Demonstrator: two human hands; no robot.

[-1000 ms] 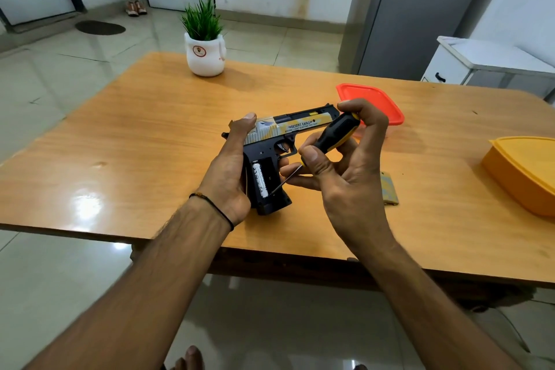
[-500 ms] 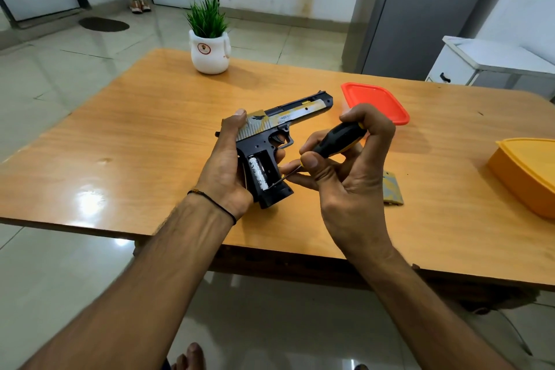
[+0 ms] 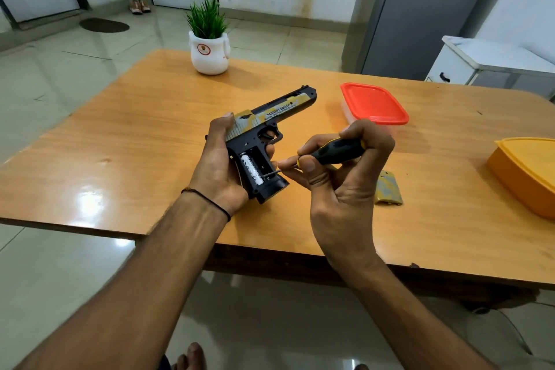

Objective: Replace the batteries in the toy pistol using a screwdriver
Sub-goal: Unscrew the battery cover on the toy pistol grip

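My left hand (image 3: 217,164) grips the black and yellow toy pistol (image 3: 271,117) by the back of its grip, barrel pointing away to the right. The grip's battery bay is uncovered and a silver battery (image 3: 251,169) lies inside. My right hand (image 3: 339,186) holds a black and yellow screwdriver (image 3: 336,152), thumb and forefinger near the shaft. Its thin tip reaches into the bay beside the battery's lower end. The loose yellow-patterned bay cover (image 3: 387,188) lies on the table to the right of my right hand.
The wooden table (image 3: 135,135) carries a white pot with a green plant (image 3: 209,48) at the back, a red-lidded box (image 3: 374,105) behind my right hand and an orange container (image 3: 528,171) at the right edge. A white cabinet (image 3: 492,63) stands beyond the table.
The pistol's barrel has tilted up and away. My right hand has lowered the screwdriver handle toward level, with the tip staying in the battery bay.
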